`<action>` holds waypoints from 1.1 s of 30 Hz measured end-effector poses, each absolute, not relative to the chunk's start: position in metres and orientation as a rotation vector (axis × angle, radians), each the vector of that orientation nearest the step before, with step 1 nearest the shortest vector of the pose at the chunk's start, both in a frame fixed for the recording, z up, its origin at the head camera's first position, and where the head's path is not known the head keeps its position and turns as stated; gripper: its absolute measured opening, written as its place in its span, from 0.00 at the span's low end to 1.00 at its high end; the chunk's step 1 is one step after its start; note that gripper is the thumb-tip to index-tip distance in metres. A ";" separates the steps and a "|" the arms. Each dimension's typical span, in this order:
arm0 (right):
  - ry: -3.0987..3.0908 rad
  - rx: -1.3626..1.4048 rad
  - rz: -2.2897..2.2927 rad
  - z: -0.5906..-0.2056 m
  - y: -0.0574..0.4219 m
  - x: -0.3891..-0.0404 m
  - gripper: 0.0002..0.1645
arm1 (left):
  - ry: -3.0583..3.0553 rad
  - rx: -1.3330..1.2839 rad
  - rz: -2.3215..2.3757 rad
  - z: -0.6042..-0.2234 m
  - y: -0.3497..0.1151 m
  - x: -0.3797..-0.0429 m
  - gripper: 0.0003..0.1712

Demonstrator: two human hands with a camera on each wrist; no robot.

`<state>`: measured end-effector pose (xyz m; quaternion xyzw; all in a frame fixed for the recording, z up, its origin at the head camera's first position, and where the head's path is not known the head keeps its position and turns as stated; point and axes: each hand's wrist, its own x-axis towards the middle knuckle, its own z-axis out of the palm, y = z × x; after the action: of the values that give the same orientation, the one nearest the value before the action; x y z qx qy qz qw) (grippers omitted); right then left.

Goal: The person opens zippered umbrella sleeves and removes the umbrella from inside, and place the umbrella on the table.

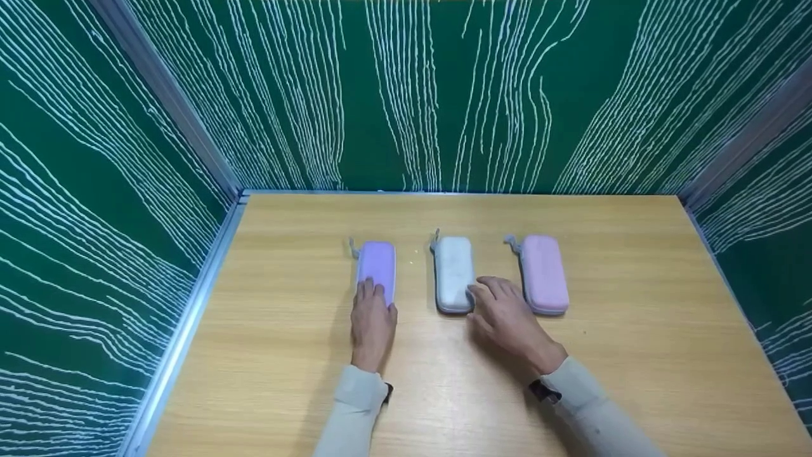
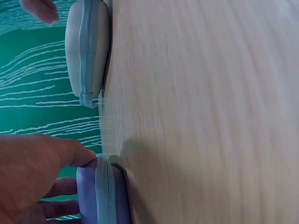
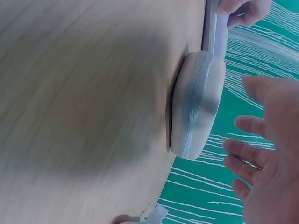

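Three zippered hard cases lie in a row on the table: a purple case [image 1: 379, 257], a white case [image 1: 453, 270] and a pink case [image 1: 545, 273]. My left hand [image 1: 373, 327] holds the near end of the purple case, fingers over its top and thumb at its right edge. In the left wrist view the thumb of that hand [image 2: 37, 163] touches the purple case [image 2: 87, 196] by its grey zipper. Beside the white case's near right side hovers my right hand [image 1: 514, 320], fingers loosely bent. The right wrist view shows a gap between this hand [image 3: 275, 154] and the white case [image 3: 194, 107].
Each case has a grey strap at its far left corner, such as the pink one's strap [image 1: 511, 240]. The wooden table [image 1: 285, 355] is bounded by green walls [image 1: 393, 95] with white wavy lines. A metal rail [image 1: 184, 324] follows the left edge.
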<state>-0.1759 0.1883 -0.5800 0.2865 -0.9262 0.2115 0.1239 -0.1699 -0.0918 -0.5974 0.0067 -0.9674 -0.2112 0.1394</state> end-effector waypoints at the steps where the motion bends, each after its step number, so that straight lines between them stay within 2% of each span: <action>1: -2.710 0.835 0.614 -0.579 0.187 -0.177 0.29 | -2.794 0.019 -0.614 -0.597 -0.092 -0.170 0.23; 22: -2.766 0.948 0.564 -0.572 0.157 -0.203 0.31 | -2.890 0.014 -0.421 -0.588 -0.094 -0.180 0.32; 33: -2.810 0.950 0.566 -0.565 0.133 -0.220 0.31 | -2.911 0.045 -0.414 -0.586 -0.095 -0.187 0.28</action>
<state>-0.2197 0.1332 -0.5649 0.3139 -0.9289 0.1870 0.0610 -0.1869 -0.0949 -0.5861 0.0151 -0.9849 -0.1402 0.1003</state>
